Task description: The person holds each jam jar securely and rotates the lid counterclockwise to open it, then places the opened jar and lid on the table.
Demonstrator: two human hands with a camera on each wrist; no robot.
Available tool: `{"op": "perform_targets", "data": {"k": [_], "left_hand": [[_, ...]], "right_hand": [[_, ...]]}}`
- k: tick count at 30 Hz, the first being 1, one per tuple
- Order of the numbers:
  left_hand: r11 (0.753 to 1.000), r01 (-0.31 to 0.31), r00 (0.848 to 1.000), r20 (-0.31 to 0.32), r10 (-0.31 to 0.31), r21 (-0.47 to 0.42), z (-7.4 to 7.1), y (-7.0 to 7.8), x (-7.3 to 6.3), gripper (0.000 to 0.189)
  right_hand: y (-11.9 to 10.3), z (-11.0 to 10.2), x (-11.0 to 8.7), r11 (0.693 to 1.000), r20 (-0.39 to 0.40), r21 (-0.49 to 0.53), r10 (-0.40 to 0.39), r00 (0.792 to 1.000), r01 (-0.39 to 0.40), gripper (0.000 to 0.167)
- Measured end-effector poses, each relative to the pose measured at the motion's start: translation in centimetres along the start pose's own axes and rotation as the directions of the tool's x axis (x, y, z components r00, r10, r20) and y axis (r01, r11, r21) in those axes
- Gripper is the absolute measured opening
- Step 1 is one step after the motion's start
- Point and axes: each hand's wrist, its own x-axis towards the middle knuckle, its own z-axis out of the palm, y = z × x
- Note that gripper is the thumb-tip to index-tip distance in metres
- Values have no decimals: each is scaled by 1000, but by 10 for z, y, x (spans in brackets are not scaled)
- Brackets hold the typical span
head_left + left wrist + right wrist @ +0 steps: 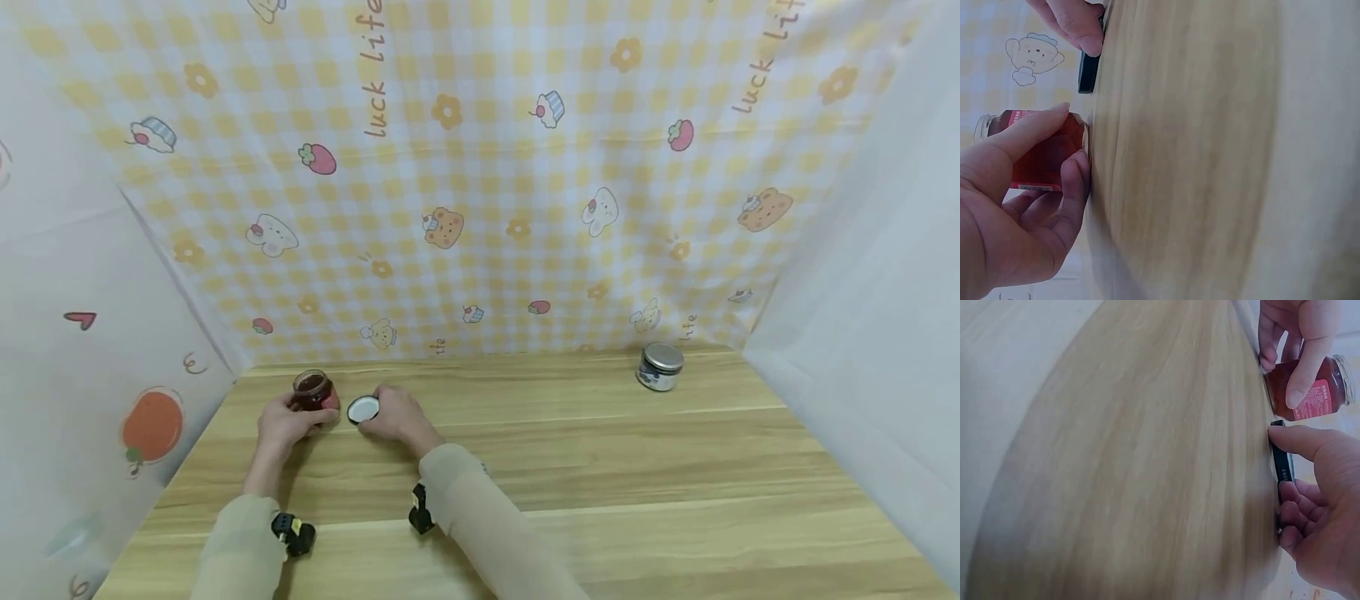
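An uncapped glass jar [314, 388] of dark red contents stands upright on the wooden table at the far left. My left hand [286, 423] grips it round the side, thumb and fingers on opposite faces. The left wrist view shows the jar [1047, 150] with a red label and its clear glass mouth bare. Just to its right a round lid [363, 409] lies with its white inside facing up. My right hand [397, 415] pinches that lid by its edge. Seen from the right wrist, the lid [1282, 459] has a dark rim and sits at table level.
Far off at the back right stands a second jar [659, 367] with a silver lid and a patterned label. A yellow checked cloth [487, 167] hangs behind the wooden table [600, 467]. White sheets [862, 292] border both sides.
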Motion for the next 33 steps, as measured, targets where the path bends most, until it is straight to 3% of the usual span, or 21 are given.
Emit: {"op": "perform_targets", "data": {"k": [6, 17, 24, 33], "left_hand": [[996, 19, 1000, 4, -19, -91, -1, -1, 6, 75], [987, 26, 1000, 1, -26, -159, 1, -4, 7, 67], [987, 46, 999, -7, -48, -153, 4, -5, 10, 72], [989, 49, 999, -14, -51, -143, 1, -5, 4, 71]], "right_hand": [[-3, 3, 2, 997, -16, -70, -11, 1000, 10, 46], [-4, 9, 4, 993, -20, -119, 14, 1000, -17, 55], [-5, 7, 2, 991, -45, -124, 42, 998, -47, 51], [-5, 11, -1, 994, -55, -96, 43, 998, -49, 41]]}}
